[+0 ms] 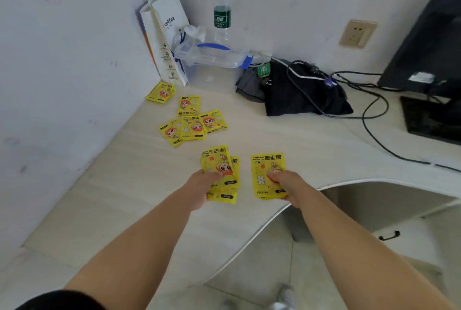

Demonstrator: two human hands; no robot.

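Note:
Yellow hand-warmer packets with a red cartoon figure lie on the pale desk (129, 185). My left hand (202, 185) grips a small stack of these packets (219, 165), held just above the desk. My right hand (287, 182) pinches one more packet (264, 167) to the right of that stack. Several loose packets (193, 124) lie spread farther back, and a single packet (161, 92) leans near the wall corner.
A white paper coffee bag (166, 35) stands in the corner beside a clear plastic box with a blue handle (212, 60). A water bottle (222, 5) is behind it. Dark cloth (299, 95), cables (374, 115) and a black monitor (429, 43) fill the right. The desk's curved edge (274, 212) runs under my right arm.

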